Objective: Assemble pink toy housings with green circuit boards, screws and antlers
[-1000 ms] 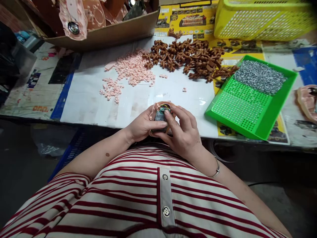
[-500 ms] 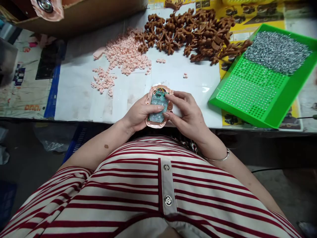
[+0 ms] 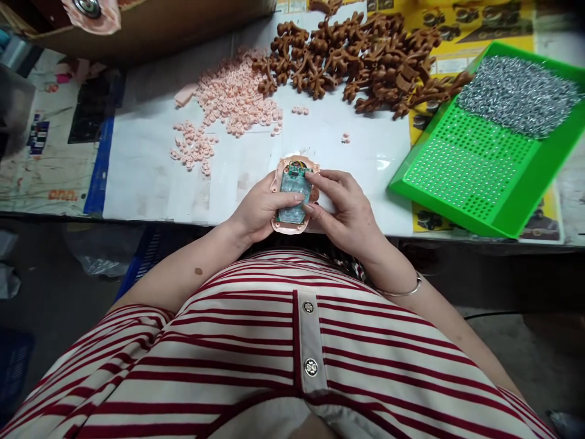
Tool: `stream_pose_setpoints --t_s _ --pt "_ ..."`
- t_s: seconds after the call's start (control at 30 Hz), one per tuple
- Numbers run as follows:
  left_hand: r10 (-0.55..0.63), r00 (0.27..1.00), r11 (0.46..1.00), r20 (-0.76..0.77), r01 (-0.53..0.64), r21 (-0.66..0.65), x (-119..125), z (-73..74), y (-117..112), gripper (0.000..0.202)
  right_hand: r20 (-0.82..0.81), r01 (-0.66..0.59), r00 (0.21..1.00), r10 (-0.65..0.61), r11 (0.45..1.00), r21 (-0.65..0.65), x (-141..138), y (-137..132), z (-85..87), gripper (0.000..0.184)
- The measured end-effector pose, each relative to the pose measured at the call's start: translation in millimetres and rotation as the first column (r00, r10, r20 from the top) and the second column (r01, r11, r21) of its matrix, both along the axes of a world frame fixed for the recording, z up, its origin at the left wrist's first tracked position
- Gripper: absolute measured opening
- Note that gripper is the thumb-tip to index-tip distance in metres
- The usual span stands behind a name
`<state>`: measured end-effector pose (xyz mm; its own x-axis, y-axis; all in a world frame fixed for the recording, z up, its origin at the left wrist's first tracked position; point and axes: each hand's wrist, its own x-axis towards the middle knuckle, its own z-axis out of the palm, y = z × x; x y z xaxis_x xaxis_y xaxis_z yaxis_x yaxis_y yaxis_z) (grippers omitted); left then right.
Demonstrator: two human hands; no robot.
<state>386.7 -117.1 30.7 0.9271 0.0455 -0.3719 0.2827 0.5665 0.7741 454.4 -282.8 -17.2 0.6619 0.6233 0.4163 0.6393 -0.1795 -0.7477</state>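
Note:
At the table's front edge I hold a pale pink plastic housing (image 3: 289, 229) with a green circuit board (image 3: 292, 183) inside it. Yellow and dark wires curl at the board's top end. My left hand (image 3: 259, 207) grips the housing from the left, its thumb lying across the board. On the other side, my right hand (image 3: 350, 210) has its index fingertip on the board's upper right corner and its thumb at the right edge. Its other fingers are partly hidden behind the index finger.
Small pink plastic parts (image 3: 237, 100) lie heaped beyond my left hand. Brown branch-shaped plastic pieces (image 3: 356, 61) are piled at the back. To the right stands a green perforated tray (image 3: 475, 164) holding many screws (image 3: 521, 94). A cardboard box (image 3: 183, 36) sits at the back left.
The whole view has shifted slightly. Both hands keep nearly the same hold on the pink housing; the fingers barely move.

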Motion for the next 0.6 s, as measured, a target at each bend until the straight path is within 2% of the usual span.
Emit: stream_pose_setpoints --t_s 0.43,0.53,0.6 --pt "0.036 0.999 0.996 -0.017 -0.034 0.082 1 5.7 -4 0.055 0.033 -0.059 0.998 0.058 0.998 0.021 4 7 -5.9 0.048" --pt "0.019 0.998 0.995 -0.055 -0.013 0.101 2 13.1 -7 0.05 0.118 0.057 0.991 -0.068 0.994 0.097 1 -12 7.3 0.056" --pt "0.001 0.995 0.994 -0.096 0.01 0.109 7 18.3 -10 0.049 0.186 0.202 0.955 -0.232 0.965 0.169 1 -45 22.6 0.059"
